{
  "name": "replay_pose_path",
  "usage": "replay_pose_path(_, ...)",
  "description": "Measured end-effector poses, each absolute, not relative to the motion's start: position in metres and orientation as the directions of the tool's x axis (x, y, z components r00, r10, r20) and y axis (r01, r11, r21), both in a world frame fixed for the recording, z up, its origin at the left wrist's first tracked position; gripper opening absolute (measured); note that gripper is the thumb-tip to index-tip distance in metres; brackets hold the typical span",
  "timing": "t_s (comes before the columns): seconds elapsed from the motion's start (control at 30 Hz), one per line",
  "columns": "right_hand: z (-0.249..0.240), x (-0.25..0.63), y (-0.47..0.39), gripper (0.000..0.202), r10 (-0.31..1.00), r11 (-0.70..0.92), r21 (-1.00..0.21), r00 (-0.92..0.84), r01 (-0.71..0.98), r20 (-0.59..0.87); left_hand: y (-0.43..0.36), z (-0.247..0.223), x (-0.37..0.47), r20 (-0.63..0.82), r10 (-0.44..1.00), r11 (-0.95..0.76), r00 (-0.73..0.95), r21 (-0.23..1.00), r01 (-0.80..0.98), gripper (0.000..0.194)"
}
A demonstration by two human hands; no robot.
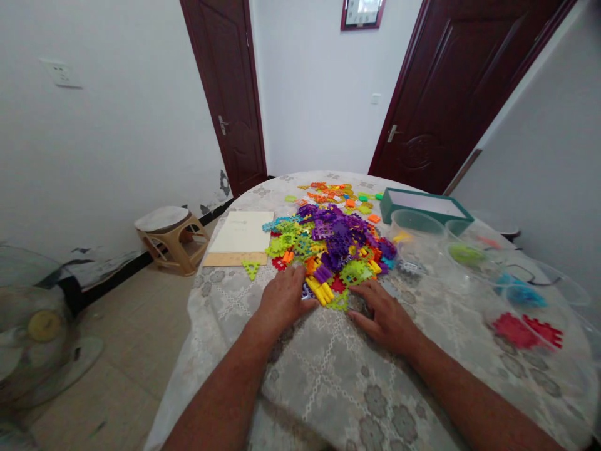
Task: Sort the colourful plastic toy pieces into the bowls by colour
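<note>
A heap of colourful plastic building pieces (335,235) is piled on the patterned tablecloth in front of me, purple on top with lime green, yellow, red and blue around. My left hand (283,297) rests at the heap's near left edge, fingers against the pieces and thumb held out. Beside its thumb lie yellow pieces (320,291). On the near right edge, my right hand (382,312) lies with thumb and fingers apart, close to a lime green piece (339,301). Neither hand has a visible hold on a piece. Some left fingertips are hidden.
Left of the heap lie a cream board (241,232) and a green triangle (251,269). Orange pieces (328,193) spread behind. At right stand a green box (425,207) and clear tubs with blue and red pieces (528,331); glasses (530,275) lie among them.
</note>
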State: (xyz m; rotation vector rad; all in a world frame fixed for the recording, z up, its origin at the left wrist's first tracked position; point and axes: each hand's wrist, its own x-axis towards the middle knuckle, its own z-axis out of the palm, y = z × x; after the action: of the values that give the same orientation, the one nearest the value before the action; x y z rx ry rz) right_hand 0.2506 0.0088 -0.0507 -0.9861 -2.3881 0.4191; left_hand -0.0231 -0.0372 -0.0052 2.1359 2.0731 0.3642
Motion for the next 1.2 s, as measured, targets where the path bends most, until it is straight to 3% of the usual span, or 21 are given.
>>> replay_pose_path(0.3,-0.048,0.248,0.01,0.046,0.73,0.683,-0.422,-0.554,0.596,0.4,-0.042,-0.01,0.005,0.167,0.939,-0.342,0.299,0.428,0.836,0.057)
replay_pose_path(0.47,-0.047,0.258,0.017,0.045,0.746,0.664,-0.409,-0.519,0.626,0.418,-0.042,-0.009,0.002,0.252,0.887,-0.461,0.387,0.429,0.777,0.041)
replay_pose_path(0.57,-0.048,0.262,0.02,0.042,0.749,0.66,-0.411,-0.513,0.629,0.418,-0.038,-0.005,-0.01,0.347,0.902,-0.388,0.256,0.392,0.834,0.029)
replay_pose_path(0.7,-0.05,0.264,0.02,0.041,0.744,0.667,-0.417,-0.527,0.617,0.411,-0.037,0.008,-0.042,0.447,0.883,-0.012,-0.143,0.327,0.945,0.032)
replay_pose_path(0.83,-0.051,0.264,0.021,0.041,0.734,0.678,-0.423,-0.528,0.601,0.427,-0.041,0.013,-0.076,0.33,0.862,0.326,-0.386,0.223,0.919,0.051)
replay_pose_path(1.0,-0.051,0.264,0.021,0.04,0.733,0.678,-0.41,-0.527,0.61,0.429,-0.04,0.004,-0.086,0.019,0.911,0.406,-0.411,0.117,0.906,0.068)
replay_pose_path(1.2,-0.052,0.264,0.021,0.04,0.729,0.684,-0.411,-0.534,0.603,0.43,-0.049,-0.001,-0.045,-0.011,0.978,0.209,-0.21,0.136,0.968,0.07)
